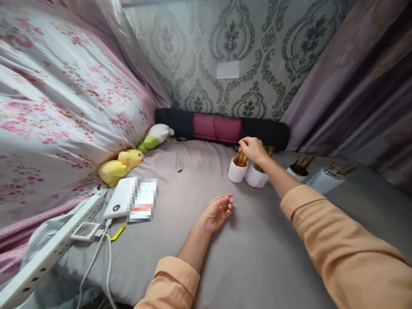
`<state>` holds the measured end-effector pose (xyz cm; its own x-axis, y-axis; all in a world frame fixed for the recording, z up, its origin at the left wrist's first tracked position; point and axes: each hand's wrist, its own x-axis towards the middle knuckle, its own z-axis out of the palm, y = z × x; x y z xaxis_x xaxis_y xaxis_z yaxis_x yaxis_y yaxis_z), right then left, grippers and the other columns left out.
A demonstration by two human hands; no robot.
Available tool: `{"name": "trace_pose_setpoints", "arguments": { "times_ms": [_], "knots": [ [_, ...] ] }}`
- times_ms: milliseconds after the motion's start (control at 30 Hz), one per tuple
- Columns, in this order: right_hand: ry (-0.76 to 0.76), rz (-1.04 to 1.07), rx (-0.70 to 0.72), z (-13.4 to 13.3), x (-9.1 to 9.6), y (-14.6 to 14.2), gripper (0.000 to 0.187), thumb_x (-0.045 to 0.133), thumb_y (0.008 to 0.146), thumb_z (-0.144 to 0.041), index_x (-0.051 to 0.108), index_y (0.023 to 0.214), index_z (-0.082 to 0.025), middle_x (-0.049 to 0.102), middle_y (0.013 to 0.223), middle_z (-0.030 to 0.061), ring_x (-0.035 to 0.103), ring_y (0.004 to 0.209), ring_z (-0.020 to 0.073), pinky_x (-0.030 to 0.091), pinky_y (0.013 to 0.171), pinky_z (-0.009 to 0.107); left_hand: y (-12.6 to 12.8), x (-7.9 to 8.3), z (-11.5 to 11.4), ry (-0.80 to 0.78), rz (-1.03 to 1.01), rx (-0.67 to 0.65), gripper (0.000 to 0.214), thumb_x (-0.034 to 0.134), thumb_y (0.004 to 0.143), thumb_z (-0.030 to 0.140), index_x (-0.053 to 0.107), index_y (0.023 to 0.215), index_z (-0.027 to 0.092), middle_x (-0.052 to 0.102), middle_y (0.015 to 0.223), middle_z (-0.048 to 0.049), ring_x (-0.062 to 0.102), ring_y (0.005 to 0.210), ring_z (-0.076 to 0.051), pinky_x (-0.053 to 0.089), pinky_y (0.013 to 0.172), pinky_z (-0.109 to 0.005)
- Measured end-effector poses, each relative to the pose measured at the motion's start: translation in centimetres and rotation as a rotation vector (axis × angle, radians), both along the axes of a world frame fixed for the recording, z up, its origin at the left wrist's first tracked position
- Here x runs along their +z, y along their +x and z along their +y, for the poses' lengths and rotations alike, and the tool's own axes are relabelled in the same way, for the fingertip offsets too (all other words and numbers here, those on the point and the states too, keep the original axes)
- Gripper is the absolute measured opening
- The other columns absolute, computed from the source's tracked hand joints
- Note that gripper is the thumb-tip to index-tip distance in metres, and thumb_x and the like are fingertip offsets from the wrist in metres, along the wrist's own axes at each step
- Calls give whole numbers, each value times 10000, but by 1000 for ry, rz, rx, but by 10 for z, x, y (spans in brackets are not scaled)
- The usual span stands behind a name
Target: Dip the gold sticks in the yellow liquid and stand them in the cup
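Observation:
My right hand (253,148) is over a white cup (238,174) of thin yellow-brown sticks (240,161). Its fingers are pinched at the top of a stick whose lower end is among the others in the cup. Right beside it, partly behind my wrist, stands a second white cup (256,178) with more thin sticks (269,151). My left hand (219,211) hovers over the grey sheet in front of the cups, palm turned inward, fingers loosely curled and holding nothing.
Two more containers (297,174) (326,182) of sticks stand to the right, behind my forearm. Left are a white power bank (120,198), a power strip (58,242), cables and plush toys (119,165). A black and maroon roll (217,128) lies along the wall.

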<state>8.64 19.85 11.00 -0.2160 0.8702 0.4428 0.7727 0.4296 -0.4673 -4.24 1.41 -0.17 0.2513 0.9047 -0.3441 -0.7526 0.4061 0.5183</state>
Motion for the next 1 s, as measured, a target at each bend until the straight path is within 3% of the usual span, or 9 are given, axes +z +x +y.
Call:
{"name": "trace_pose_setpoints", "arguments": {
  "times_ms": [400, 1000],
  "knots": [
    [-19, 75, -20, 1, 0, 1, 254, 461, 792, -245, 660, 927, -161, 652, 594, 20, 620, 620, 145, 468, 693, 254, 0, 0, 0, -4, -2, 1, 208, 611, 726, 135, 585, 927, 90, 566, 721, -36, 514, 563, -62, 403, 494, -171],
    [-1, 90, -4, -6, 4, 4, 253, 455, 806, -262, 657, 923, -165, 656, 618, 27, 621, 635, 151, 471, 702, 268, -1, 0, 0, -11, 0, -6, 204, 608, 726, 129, 586, 927, 94, 570, 727, -35, 519, 563, -60, 404, 493, -166]
  ]
}}
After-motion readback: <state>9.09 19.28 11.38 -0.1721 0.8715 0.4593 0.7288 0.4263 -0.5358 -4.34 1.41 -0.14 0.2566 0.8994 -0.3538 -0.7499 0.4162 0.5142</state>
